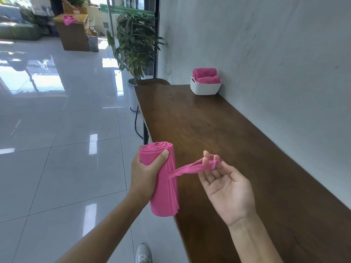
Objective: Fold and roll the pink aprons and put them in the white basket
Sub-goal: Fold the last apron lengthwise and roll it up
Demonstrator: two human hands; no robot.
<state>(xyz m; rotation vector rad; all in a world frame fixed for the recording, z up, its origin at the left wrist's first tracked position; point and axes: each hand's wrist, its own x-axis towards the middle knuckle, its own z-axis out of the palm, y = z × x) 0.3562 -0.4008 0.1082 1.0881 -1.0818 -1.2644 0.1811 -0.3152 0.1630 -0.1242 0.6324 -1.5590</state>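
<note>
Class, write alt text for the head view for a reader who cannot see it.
A left hand grips a rolled pink apron while the right hand pinches its strap; two rolls sit in a white basket on the wooden table.

Long dark-brown wooden desk [218, 130] against pale grey wall [266, 44]; glossy white tiled floor [57, 130] beside it, leafy potted plant [135, 44] past its far end.
</note>
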